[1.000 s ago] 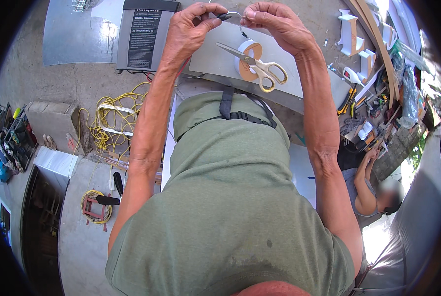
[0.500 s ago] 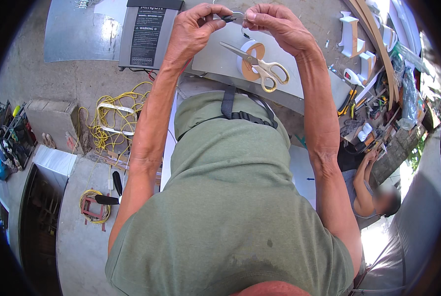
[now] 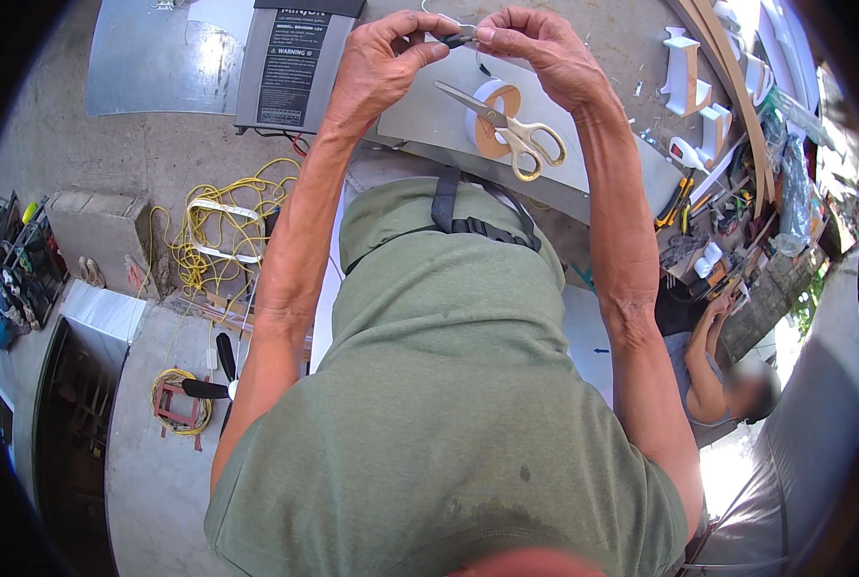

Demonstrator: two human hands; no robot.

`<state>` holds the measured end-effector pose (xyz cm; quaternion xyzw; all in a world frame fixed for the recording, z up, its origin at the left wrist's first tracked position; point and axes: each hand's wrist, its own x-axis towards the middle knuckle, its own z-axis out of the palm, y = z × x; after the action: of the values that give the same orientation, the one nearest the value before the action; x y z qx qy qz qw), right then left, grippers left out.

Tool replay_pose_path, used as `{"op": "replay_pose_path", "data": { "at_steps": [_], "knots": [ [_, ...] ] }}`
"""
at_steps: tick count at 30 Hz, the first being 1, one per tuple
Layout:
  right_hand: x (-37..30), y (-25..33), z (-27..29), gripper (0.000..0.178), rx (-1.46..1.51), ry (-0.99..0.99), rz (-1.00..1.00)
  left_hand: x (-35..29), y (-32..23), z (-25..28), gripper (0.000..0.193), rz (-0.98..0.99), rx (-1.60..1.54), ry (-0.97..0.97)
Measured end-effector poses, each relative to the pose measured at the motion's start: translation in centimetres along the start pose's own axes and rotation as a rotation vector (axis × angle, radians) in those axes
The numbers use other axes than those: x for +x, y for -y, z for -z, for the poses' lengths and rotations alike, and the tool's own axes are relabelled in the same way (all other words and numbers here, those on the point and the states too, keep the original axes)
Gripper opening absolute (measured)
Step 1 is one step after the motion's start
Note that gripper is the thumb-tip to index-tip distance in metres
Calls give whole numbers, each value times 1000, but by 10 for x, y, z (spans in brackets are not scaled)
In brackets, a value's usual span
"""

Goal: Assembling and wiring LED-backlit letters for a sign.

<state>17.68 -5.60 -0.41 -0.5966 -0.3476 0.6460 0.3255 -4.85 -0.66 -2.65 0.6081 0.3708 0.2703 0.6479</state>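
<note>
My left hand (image 3: 381, 65) is closed at the top of the view, pinching a small black piece (image 3: 456, 40) joined to a thin white wire (image 3: 437, 12). Just right of it, my right hand (image 3: 550, 60) pinches the other end between thumb and finger; its exact kind is too small to tell. Below the hands, scissors (image 3: 512, 135) with cream handles lie partly open across a roll of white-edged tape (image 3: 487, 115). Both rest on a pale grey board (image 3: 420, 111). Another thin wire with a dark tip (image 3: 484, 69) hangs near the roll.
A grey power supply box (image 3: 290, 67) stands left of my left hand, beside a metal sheet (image 3: 160, 58). Tangled yellow cord (image 3: 223, 236) lies on the floor. White channel-shaped pieces (image 3: 682, 75), pliers (image 3: 675, 200) and tools are at right. A co-worker (image 3: 704, 361) sits at far right.
My right fingers have come up against the end of the black piece, which lies flatter. The board, roll and scissors appear slightly further right in the view.
</note>
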Motion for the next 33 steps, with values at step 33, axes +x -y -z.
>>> {"op": "replay_pose_path", "data": {
  "at_steps": [33],
  "knots": [
    [-2, 11, -6, 28, 181, 46, 33, 2, 3, 1, 37, 43, -328, -10]
  ]
}}
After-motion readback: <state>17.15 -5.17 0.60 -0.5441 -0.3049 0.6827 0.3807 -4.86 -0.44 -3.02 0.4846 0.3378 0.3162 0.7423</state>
